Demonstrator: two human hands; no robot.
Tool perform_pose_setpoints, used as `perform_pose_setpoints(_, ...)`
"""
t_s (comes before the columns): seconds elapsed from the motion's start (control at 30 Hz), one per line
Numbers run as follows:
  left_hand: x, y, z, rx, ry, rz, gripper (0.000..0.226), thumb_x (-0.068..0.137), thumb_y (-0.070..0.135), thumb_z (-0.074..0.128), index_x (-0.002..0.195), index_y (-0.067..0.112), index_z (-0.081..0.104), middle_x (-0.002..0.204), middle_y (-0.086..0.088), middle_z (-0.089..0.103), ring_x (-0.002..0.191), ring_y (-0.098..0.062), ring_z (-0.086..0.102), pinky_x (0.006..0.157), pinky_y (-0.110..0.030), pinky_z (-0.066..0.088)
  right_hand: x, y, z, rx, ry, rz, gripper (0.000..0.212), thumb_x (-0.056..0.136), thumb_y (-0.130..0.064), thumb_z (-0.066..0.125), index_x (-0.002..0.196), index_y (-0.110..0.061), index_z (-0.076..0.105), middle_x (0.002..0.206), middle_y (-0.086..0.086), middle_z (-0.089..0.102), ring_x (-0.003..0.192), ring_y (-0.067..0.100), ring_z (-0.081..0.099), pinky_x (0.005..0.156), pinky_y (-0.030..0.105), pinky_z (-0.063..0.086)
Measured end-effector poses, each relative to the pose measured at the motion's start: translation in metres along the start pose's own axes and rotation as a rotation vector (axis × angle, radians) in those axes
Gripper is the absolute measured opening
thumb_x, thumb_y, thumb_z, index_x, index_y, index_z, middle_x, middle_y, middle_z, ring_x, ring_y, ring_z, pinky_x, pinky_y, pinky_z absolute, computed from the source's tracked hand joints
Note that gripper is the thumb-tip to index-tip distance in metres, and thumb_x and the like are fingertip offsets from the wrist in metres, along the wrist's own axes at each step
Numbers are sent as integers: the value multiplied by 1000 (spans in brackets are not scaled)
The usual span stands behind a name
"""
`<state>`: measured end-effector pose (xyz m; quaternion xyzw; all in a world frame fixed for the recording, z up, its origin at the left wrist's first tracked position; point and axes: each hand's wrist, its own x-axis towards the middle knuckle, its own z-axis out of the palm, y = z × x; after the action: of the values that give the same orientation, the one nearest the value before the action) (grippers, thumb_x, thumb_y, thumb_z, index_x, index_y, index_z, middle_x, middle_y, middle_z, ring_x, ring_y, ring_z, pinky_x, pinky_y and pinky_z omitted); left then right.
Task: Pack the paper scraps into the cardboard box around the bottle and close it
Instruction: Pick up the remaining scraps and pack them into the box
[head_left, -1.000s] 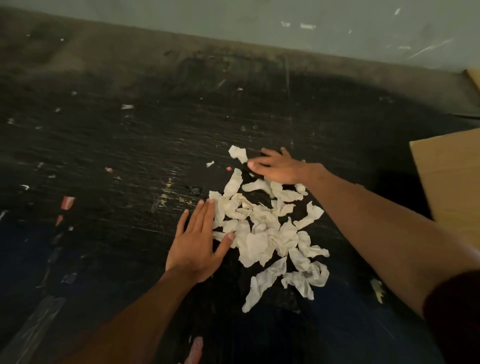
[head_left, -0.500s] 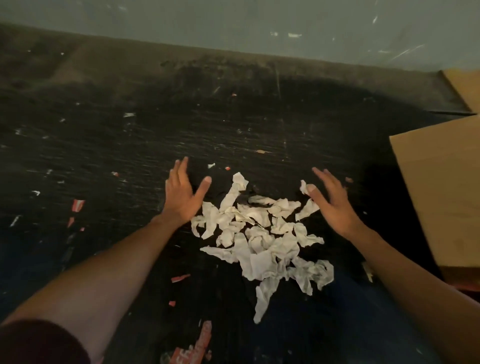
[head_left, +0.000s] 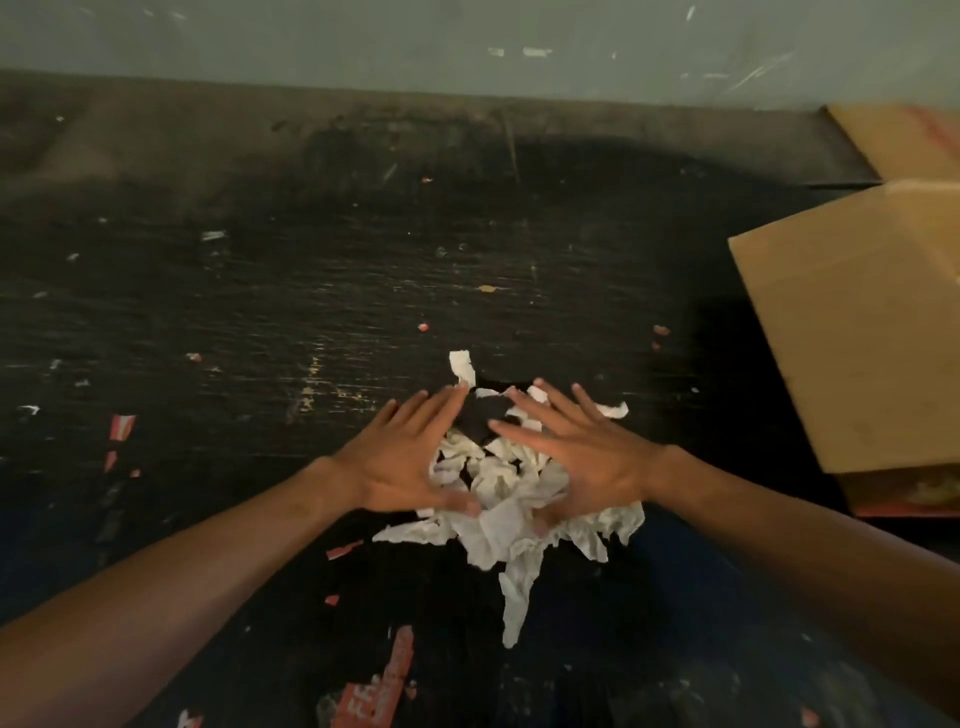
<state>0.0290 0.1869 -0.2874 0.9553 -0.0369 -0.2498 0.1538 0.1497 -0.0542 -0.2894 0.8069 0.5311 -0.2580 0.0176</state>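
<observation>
A pile of crumpled white paper scraps (head_left: 498, 499) lies on the dark scratched table (head_left: 311, 312). My left hand (head_left: 402, 457) rests flat on the pile's left side, fingers spread and pointing toward the far edge. My right hand (head_left: 576, 452) lies flat on the pile's right side, fingers spread, its tips almost meeting those of the left. Neither hand holds any paper. One scrap (head_left: 461, 366) lies just beyond the fingertips. The cardboard box (head_left: 852, 332) stands at the right edge with a flap facing me. Its inside and the bottle are hidden.
Small red and white paper bits are scattered over the table, with a red printed strip (head_left: 382, 686) near the front edge. A grey-green wall (head_left: 467, 41) runs along the back. Another cardboard piece (head_left: 904, 140) lies at the far right corner.
Both hands have moved inward from the pile's outer sides and now lie on the scraps, which are bunched closer together. The view has shifted a little left of the box.
</observation>
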Motion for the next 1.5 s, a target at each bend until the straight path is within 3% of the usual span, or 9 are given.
perform_pose_setpoints(0.2,-22,15,30,232,119,12,149,47,105,35,148,19,-32,159,-4,-32,144,-31,-33,117,-59,-13,-18,-28,28,-247,148,-26,123,59,-96,45,152,-41,-15,161,4,-29,146,33,-27,113,62,-15)
perform_pose_setpoints(0.37,-17,22,38,91,423,73,113,72,89,36,157,20,10,157,1,24,145,-19,17,119,-40,11,-21,-25,37,-180,331,78,88,72,-79,49,147,-37,28,160,5,23,145,36,16,115,62,13)
perform_pose_setpoints(0.5,-3,34,47,74,575,130,67,85,57,44,142,20,45,129,1,48,116,-21,45,94,-36,37,-31,-19,48,-146,563,112,55,73,-43,71,123,-26,53,130,6,54,113,29,44,92,46,47)
perform_pose_setpoints(0.67,7,39,47,28,589,119,39,81,30,69,116,15,61,106,-3,61,96,-23,58,74,-37,49,-39,-24,62,-122,681,212,34,85,-43,57,107,-18,61,101,6,63,83,23,65,51,34,49)
perform_pose_setpoints(0.87,9,36,55,-49,643,53,27,87,28,64,104,7,65,94,-10,70,84,-31,69,63,-39,53,-38,-34,71,62,802,390,39,88,-39,50,95,-9,73,92,11,71,67,29,69,53,38,54)
perform_pose_setpoints(1.0,9,46,62,-331,620,-204,32,97,30,55,111,2,63,93,-15,71,87,-30,67,77,-40,51,-40,-46,77,487,924,543,18,90,-18,63,76,-8,66,70,6,60,61,21,58,58,38,51)
perform_pose_setpoints(1.17,0,56,76,-615,651,-297,26,98,25,54,82,6,59,64,-8,62,58,-19,60,61,-39,50,-47,-49,95,925,1039,762,23,95,-14,57,73,-8,63,60,4,59,53,13,56,53,34,47)
perform_pose_setpoints(1.33,-2,57,73,-751,701,-318,28,97,23,52,74,11,59,60,-4,59,58,-19,59,69,-46,55,-52,-42,90,1039,1100,766,25,96,-14,56,77,2,61,67,22,61,53,21,52,50,44,47)
perform_pose_setpoints(1.5,-5,64,69,-847,718,-355,29,98,23,51,70,17,58,61,-2,60,57,-16,60,72,-45,54,-63,-41,85,1039,1041,759,23,97,-15,56,78,-3,62,66,16,61,53,26,52,47,37,44)
